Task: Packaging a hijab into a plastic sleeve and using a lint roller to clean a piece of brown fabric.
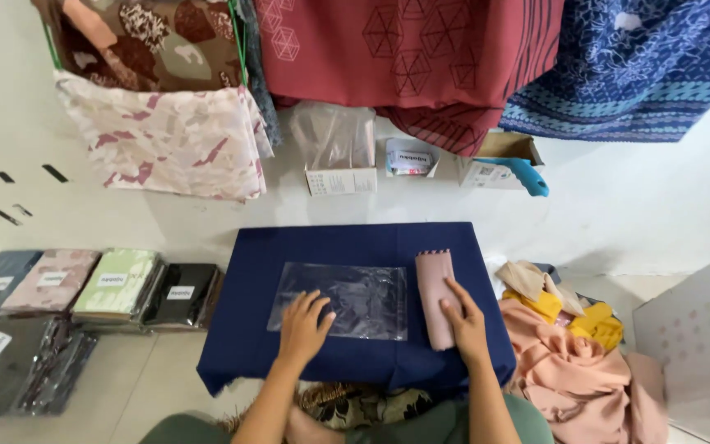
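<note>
While our left hand [303, 326] lies flat and open on the clear bag [340, 301], our right hand [463, 321] rests palm-down on the folded pink cloth [435, 296] beside it; the cloth looks folded but not yet bagged.

A low table covered in navy blue cloth [347, 242] stands on a white floor. Left of it lies a row of flat packaged fabrics in clear wrappers [84, 284]. To its right sits a loose heap of peach and yellow cloth [573, 337]. Patterned red [408, 49], blue [643, 62] and pink camouflage-print fabrics [166, 140] hang above small open cardboard boxes [340, 177].
</note>
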